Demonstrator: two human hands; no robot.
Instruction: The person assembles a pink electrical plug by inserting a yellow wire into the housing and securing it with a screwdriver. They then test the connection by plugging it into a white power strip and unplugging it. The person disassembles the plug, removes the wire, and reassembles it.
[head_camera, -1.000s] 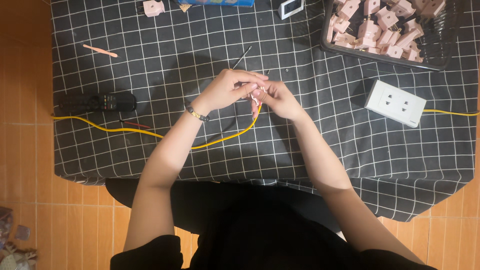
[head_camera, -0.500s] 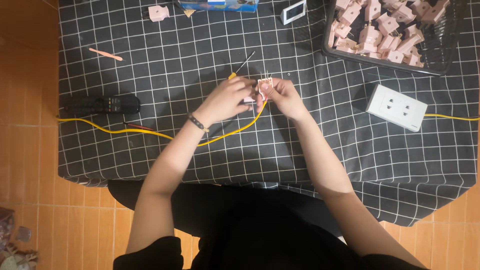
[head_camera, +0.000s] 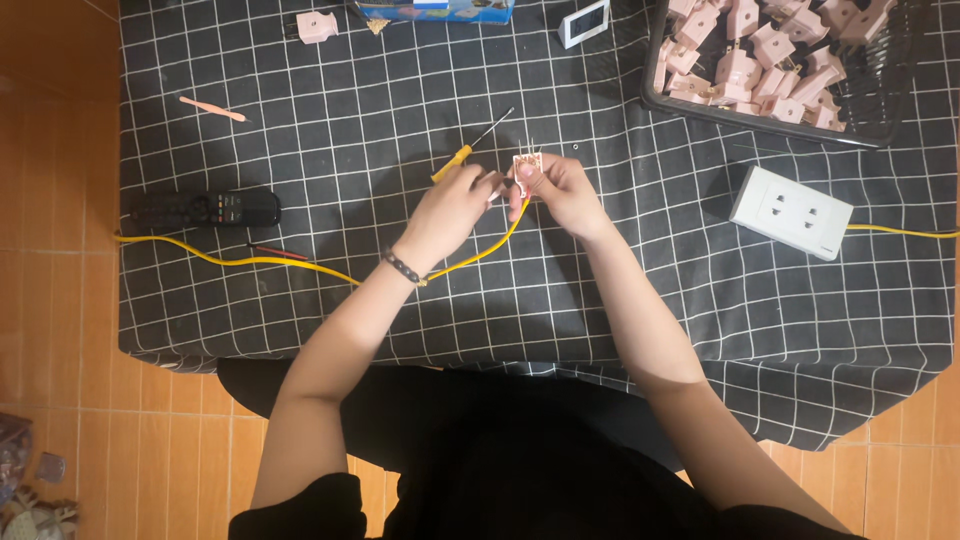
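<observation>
Mid-worktop, my right hand (head_camera: 565, 192) grips a pink plug (head_camera: 527, 166); my left hand (head_camera: 452, 205) seemingly pinches the yellow cable (head_camera: 300, 264), wiring unfinished.

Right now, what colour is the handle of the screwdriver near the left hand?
Yellow. The screwdriver handle shows best in the head view, just above the left hand.

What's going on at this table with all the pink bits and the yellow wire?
A person sits at a table covered by a black checked cloth. The right hand holds a small pink plug part where the yellow cable ends; the left hand is at it too, with a yellow-handled screwdriver beside it. A black basket of similar pink plugs sits at the top right, a white socket block lies to the right, and a black remote to the left.
</observation>
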